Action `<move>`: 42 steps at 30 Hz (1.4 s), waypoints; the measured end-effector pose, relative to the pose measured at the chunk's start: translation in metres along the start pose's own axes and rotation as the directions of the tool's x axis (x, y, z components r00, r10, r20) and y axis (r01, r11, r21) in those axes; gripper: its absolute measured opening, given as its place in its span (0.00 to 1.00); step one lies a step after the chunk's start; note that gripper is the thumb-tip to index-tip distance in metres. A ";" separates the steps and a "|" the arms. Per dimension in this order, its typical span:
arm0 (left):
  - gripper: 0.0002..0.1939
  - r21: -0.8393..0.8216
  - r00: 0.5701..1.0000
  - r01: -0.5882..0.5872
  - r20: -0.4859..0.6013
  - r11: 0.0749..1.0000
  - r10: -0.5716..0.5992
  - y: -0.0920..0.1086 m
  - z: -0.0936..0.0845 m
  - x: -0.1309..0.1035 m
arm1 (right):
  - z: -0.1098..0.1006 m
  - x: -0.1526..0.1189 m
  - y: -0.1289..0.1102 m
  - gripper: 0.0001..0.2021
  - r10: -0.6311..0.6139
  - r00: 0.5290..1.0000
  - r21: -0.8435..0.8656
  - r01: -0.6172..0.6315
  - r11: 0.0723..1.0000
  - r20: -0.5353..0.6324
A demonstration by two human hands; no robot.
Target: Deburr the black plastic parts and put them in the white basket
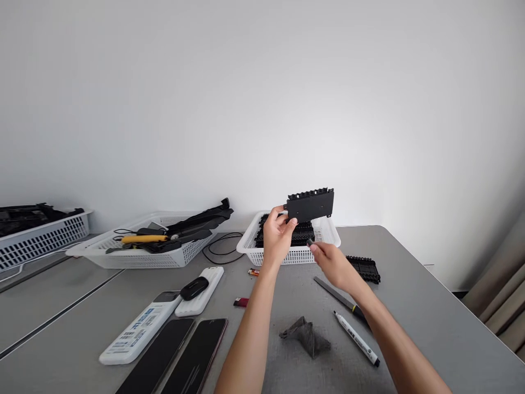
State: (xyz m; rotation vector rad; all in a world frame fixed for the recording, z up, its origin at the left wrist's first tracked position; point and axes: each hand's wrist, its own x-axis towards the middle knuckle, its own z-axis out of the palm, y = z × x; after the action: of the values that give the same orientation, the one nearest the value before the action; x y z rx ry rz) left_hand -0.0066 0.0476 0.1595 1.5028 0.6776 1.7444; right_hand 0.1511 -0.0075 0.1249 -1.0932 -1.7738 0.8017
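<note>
My left hand is closed on the left end of a flat black plastic part with a toothed top edge, raised above a white basket. A small dark grey piece is pinched between the thumb and fingers of my right hand, below and apart from the part; its exact kind is too small to make out. Similar black parts lie in the white basket behind my hands. Another black toothed part rests on the table to the right of my right hand.
A flat file, a white marker and a crumpled grey cloth lie in front. Leftward are two phones, white power banks, a black case, a red lighter and a basket of tools.
</note>
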 end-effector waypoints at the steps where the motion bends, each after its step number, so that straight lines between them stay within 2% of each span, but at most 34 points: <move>1: 0.24 0.005 1.000 -0.009 -0.001 1.000 0.009 0.000 0.000 0.000 | 0.006 -0.006 0.008 0.19 -0.010 1.000 -0.142 0.010 0.990 -0.003; 3: 0.23 0.012 0.999 -0.037 -0.008 0.999 0.037 -0.001 -0.001 0.000 | 0.020 -0.019 0.026 0.17 0.035 0.999 -0.362 -0.028 0.932 0.015; 6: 0.21 0.026 0.996 -0.084 -0.025 0.996 0.085 -0.001 0.000 -0.002 | 0.047 -0.037 0.053 0.13 0.244 0.970 -0.620 -0.185 0.762 0.012; 10: 0.19 0.077 0.990 -0.118 -0.066 0.990 0.123 0.000 0.007 -0.011 | 0.080 -0.054 0.073 0.10 0.297 0.955 -0.649 -0.227 0.726 -0.002; 14: 0.14 0.251 0.977 -0.181 -0.067 0.951 0.204 0.000 0.007 -0.028 | 0.090 -0.063 0.076 0.09 0.288 0.957 -0.575 -0.256 0.777 -0.037; 17: 0.11 0.406 0.964 -0.223 -0.042 0.886 0.262 0.000 -0.005 -0.043 | 0.071 -0.063 0.075 0.10 0.272 0.960 -0.446 -0.272 0.853 -0.065; 19: 0.06 0.453 0.954 -0.267 -0.003 0.851 0.301 -0.003 -0.017 -0.054 | 0.044 -0.058 0.071 0.15 0.278 0.957 -0.324 -0.291 0.900 -0.086; 20: 0.03 0.463 0.949 -0.292 0.033 0.837 0.313 -0.006 -0.022 -0.060 | 0.027 -0.054 0.068 0.22 0.291 0.953 -0.256 -0.304 0.918 -0.087; 22: 0.03 0.455 0.943 -0.329 0.109 0.828 0.314 -0.013 -0.031 -0.073 | -0.005 -0.048 0.061 0.28 0.296 0.955 -0.078 -0.298 0.951 -0.035; 23: 0.05 0.455 0.941 -0.338 0.140 0.824 0.309 -0.018 -0.033 -0.079 | -0.019 -0.045 0.056 0.28 0.308 0.949 0.223 -0.314 0.923 0.064; 24: 0.08 0.460 0.939 -0.345 0.156 0.818 0.308 -0.022 -0.034 -0.086 | -0.029 -0.044 0.052 0.27 0.321 0.933 0.441 -0.358 0.823 0.159; 25: 0.10 0.465 0.936 -0.351 0.168 0.813 0.309 -0.027 -0.033 -0.091 | -0.036 -0.043 0.049 0.24 0.337 0.916 0.564 -0.400 0.723 0.217; 26: 0.12 0.467 0.933 -0.360 0.189 0.808 0.306 -0.031 -0.032 -0.096 | -0.040 -0.043 0.046 0.20 0.348 0.903 0.637 -0.425 0.643 0.251; 27: 0.13 0.471 0.925 -0.378 0.220 0.797 0.309 -0.036 -0.030 -0.100 | -0.041 -0.044 0.044 0.17 0.361 0.895 0.664 -0.439 0.605 0.263; 29: 0.13 0.484 0.910 -0.413 0.255 0.771 0.327 -0.044 -0.026 -0.105 | -0.037 -0.044 0.045 0.14 0.383 0.893 0.673 -0.435 0.598 0.237; 30: 0.12 0.478 0.914 -0.405 0.237 0.779 0.329 -0.049 -0.025 -0.105 | -0.034 -0.044 0.048 0.13 0.389 0.896 0.673 -0.423 0.607 0.213; 32: 0.12 0.407 0.951 -0.308 0.112 0.860 0.287 -0.059 -0.022 -0.103 | -0.028 -0.043 0.055 0.13 0.399 0.904 0.675 -0.392 0.625 0.154; 34: 0.17 0.197 0.997 -0.071 0.002 0.978 0.072 -0.069 -0.020 -0.100 | -0.023 -0.041 0.063 0.13 0.403 0.911 0.668 -0.356 0.653 0.092; 35: 0.20 0.079 0.997 0.073 -0.002 0.994 -0.073 -0.074 -0.019 -0.098 | -0.021 -0.040 0.067 0.12 0.402 0.914 0.659 -0.341 0.670 0.065; 36: 0.22 -0.016 0.979 0.204 0.028 0.979 -0.203 -0.079 -0.018 -0.097 | -0.019 -0.038 0.070 0.12 0.400 0.916 0.646 -0.329 0.688 0.041; 38: 0.26 -0.110 0.925 0.375 0.101 0.920 -0.365 -0.089 -0.015 -0.097 | -0.014 -0.038 0.075 0.12 0.396 0.918 0.609 -0.317 0.727 0.005; 42: 0.30 -0.148 0.871 0.490 0.097 0.859 -0.481 -0.106 -0.011 -0.110 | -0.008 -0.048 0.082 0.15 0.388 0.921 0.480 -0.322 0.816 -0.040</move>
State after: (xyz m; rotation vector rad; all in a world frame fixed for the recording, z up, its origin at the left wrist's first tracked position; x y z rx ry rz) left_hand 0.0087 0.0239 0.0089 1.1350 0.7802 1.3276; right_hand 0.1974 -0.0174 0.0425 -1.1276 -1.1776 1.2743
